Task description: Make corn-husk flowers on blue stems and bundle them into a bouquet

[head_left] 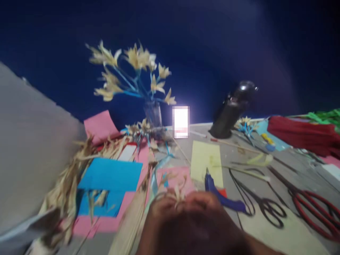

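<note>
My left hand (163,212) and my right hand (205,209) are close together low in the middle of the view, fingers curled and meeting on a small dried-leaf flower (177,194). The picture is blurred by motion. Just right of my right hand lies a blue glue gun (221,196). A long strip of dried leaf (132,219) runs down beside my left hand. Behind, a glass vase (153,114) holds straw flowers on blue stems (132,71).
Blue paper (110,175), pink paper (100,124) and yellow paper (206,159) lie on the grey table. Black scissors (261,202) and red-handled scissors (313,205) lie at right. A dark bottle (230,111), red cloth (302,136) and a heap of dried husks (67,184) also lie about.
</note>
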Tool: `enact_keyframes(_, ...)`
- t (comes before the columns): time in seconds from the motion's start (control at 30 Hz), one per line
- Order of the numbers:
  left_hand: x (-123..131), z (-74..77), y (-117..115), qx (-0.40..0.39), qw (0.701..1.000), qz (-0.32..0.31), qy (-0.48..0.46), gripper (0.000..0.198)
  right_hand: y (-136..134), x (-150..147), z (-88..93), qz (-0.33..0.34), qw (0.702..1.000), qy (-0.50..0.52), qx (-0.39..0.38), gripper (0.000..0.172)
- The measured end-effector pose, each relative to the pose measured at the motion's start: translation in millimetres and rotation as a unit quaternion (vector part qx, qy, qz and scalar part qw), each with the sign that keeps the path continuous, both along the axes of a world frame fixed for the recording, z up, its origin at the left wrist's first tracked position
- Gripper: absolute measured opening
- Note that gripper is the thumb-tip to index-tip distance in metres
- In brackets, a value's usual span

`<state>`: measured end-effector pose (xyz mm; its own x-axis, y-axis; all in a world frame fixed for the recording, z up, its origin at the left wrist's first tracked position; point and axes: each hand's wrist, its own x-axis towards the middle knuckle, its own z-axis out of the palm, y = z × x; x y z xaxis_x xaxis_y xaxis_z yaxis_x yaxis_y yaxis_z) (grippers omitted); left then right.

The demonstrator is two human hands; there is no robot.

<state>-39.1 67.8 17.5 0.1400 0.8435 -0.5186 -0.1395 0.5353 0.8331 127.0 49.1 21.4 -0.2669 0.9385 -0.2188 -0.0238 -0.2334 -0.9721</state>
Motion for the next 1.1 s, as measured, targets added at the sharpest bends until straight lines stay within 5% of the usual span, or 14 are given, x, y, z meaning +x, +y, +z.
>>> enact_keyframes(0.13,5.1,-9.9,-7.5,-0.006,0.992,0.061,-0.115,0.027,8.8,-3.6,-14.3,-0.032,0.991,0.073,-0.105,0.038)
enact_keyframes(0.37,11.4,16.3,-17.4,0.036,0.969,0.061,-0.235,0.022,1.1,0.5,8.0,0.000,0.999,0.050,0.017,0.030)
enact_keyframes(0.8,13.0,18.4,-47.1,0.163,0.975,0.069,-0.137,0.019,-22.3,-6.5,10.1,-0.024,0.995,0.091,0.027,0.035)
enact_keyframes(1.1,14.0,31.1,-55.7,0.087,0.962,0.115,-0.231,0.023,-39.7,-9.6,25.6,-0.028,0.990,-0.019,0.135,0.038)
